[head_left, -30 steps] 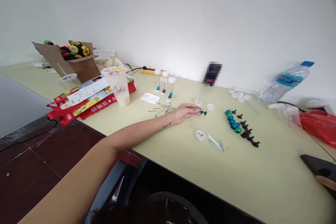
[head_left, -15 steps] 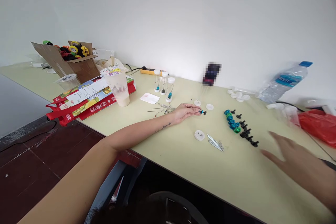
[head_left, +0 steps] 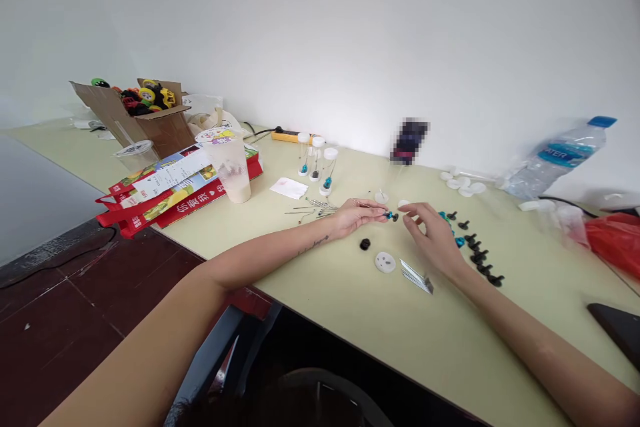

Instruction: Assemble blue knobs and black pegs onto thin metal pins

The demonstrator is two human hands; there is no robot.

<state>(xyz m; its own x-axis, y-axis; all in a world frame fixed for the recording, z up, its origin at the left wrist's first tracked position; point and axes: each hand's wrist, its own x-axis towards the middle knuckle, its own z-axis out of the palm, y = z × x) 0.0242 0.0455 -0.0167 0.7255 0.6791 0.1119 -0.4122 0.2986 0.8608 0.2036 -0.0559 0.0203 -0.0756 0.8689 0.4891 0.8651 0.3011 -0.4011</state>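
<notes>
My left hand [head_left: 356, 215] rests on the pale green table [head_left: 350, 320] and pinches a thin metal pin with a small blue and black bead piece [head_left: 391, 216] at its tip. My right hand [head_left: 431, 235] lies just to the right of that piece, fingers loosely apart and pointing at it, holding nothing that I can see. A small black knob [head_left: 365, 244] lies on the table below my left hand. A white round cap [head_left: 385, 262] and a bundle of metal pins [head_left: 416, 276] sit near my right wrist.
Black knobs [head_left: 481, 260] and blue-green beads [head_left: 457, 241] lie to the right. Behind stand small vials [head_left: 316, 161], a plastic cup [head_left: 230, 163], a red bag [head_left: 170, 193], a cardboard box of toys [head_left: 145, 113], a water bottle [head_left: 555, 157] and a phone [head_left: 617, 327].
My right hand came in from the lower right and reached the bead piece held by my left hand. A black knob now lies below my left hand.
</notes>
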